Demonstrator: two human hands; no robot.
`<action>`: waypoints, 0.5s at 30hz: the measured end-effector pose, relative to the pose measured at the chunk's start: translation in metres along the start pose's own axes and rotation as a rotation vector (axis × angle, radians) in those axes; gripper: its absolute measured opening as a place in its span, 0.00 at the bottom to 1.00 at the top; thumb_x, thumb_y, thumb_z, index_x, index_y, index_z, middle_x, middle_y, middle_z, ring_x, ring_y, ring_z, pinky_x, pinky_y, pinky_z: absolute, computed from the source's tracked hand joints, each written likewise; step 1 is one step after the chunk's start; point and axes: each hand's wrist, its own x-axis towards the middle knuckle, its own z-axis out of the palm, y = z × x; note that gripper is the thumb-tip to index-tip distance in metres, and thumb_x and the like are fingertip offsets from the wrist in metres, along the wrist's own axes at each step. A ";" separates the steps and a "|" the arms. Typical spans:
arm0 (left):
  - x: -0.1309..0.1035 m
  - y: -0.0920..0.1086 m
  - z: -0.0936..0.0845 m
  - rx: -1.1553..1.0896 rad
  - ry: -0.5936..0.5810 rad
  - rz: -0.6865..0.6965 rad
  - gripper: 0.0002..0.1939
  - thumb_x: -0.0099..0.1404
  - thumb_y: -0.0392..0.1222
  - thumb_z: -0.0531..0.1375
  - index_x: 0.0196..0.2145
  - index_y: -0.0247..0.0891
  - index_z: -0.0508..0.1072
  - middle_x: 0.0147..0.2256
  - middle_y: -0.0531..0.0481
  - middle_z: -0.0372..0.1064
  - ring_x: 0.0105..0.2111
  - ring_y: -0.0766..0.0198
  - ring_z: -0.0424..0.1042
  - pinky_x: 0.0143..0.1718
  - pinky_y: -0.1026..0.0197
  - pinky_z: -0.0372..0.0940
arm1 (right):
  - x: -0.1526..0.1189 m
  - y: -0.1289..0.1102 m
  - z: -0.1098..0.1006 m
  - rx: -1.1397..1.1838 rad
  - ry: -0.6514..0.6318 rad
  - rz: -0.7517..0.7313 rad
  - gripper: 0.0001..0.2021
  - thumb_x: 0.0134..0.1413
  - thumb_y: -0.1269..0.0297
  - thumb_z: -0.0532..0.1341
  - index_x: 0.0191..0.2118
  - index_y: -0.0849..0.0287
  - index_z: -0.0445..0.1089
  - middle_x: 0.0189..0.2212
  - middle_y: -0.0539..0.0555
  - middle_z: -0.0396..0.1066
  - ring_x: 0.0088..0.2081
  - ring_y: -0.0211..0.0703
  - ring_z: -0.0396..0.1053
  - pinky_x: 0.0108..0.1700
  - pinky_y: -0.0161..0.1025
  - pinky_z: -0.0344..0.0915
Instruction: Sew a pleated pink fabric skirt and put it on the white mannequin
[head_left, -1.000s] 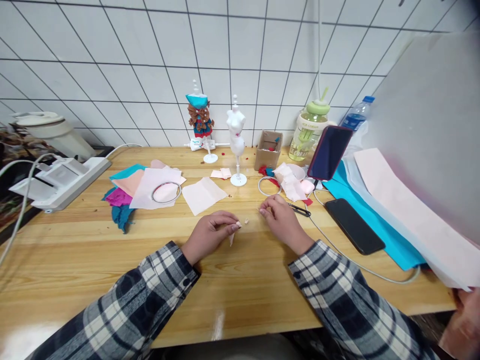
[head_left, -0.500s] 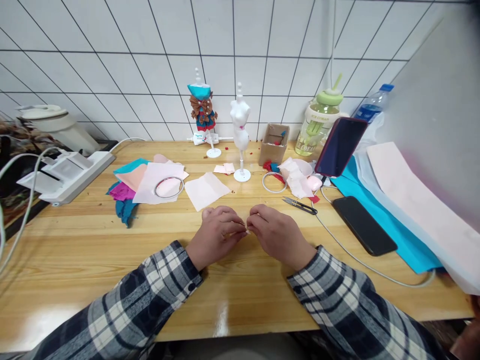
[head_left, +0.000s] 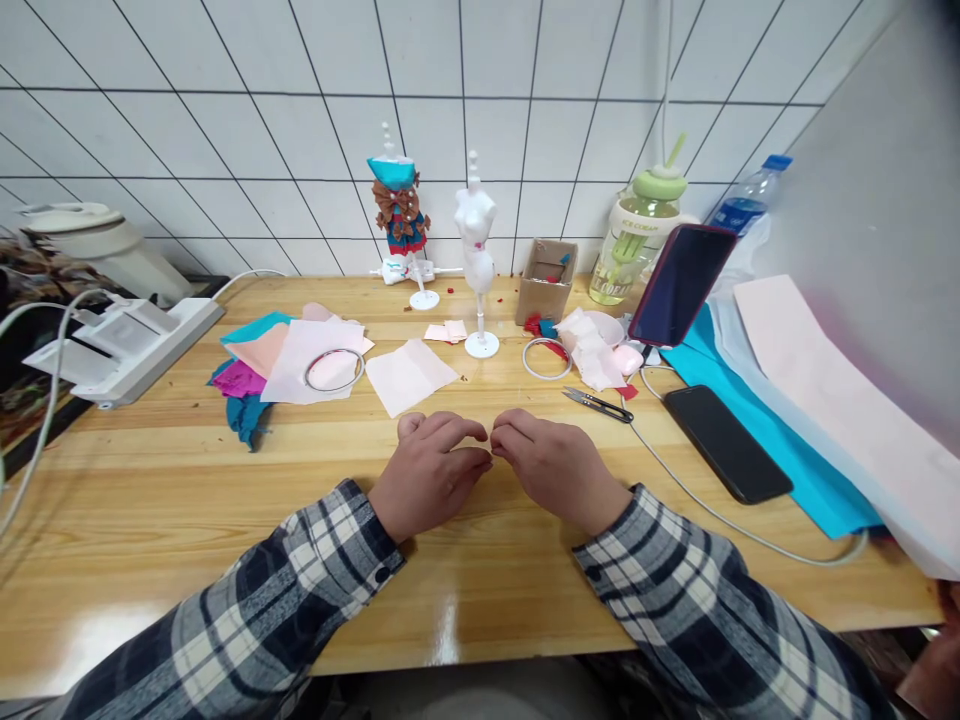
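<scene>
My left hand is over the middle of the wooden table. One finger is raised, with a gap above the finger below it. Close against those fingertips, my right hand is closed in a pinch. Whatever lies between the fingertips is too small and hidden to make out. Beyond the hands lies a pale pink square of paper or cloth. A bare white mini dress form stands behind it. To the right of my right hand are black thread snips.
At left lie coloured fabric pieces with a ring and a power strip. Behind stands a dressed mini form. At right are a cardboard box, a second ring, a propped phone, a flat phone and a cable.
A finger of my left hand has lifted, opening a gap above the finger below. My right hand stays pinched in nearly the same place. The view has shifted slightly.
</scene>
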 end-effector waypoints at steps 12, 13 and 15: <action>0.003 -0.004 -0.001 -0.232 -0.038 -0.083 0.08 0.66 0.41 0.60 0.32 0.41 0.78 0.33 0.51 0.77 0.36 0.60 0.68 0.41 0.52 0.55 | 0.000 0.013 -0.001 0.397 0.286 0.049 0.11 0.60 0.67 0.59 0.47 0.57 0.71 0.46 0.55 0.73 0.42 0.41 0.70 0.40 0.37 0.64; 0.003 -0.004 0.000 -0.245 -0.033 -0.078 0.07 0.65 0.41 0.60 0.31 0.41 0.78 0.32 0.51 0.77 0.36 0.60 0.68 0.41 0.52 0.55 | 0.001 0.015 0.000 0.417 0.302 -0.007 0.12 0.58 0.68 0.60 0.48 0.57 0.71 0.46 0.55 0.73 0.43 0.42 0.70 0.43 0.38 0.64; 0.003 -0.005 0.001 -0.277 -0.021 -0.064 0.07 0.65 0.41 0.61 0.31 0.41 0.78 0.32 0.50 0.77 0.36 0.61 0.68 0.41 0.53 0.56 | 0.002 0.017 0.003 0.411 0.276 -0.142 0.10 0.58 0.70 0.60 0.45 0.55 0.73 0.44 0.52 0.75 0.43 0.42 0.70 0.46 0.40 0.63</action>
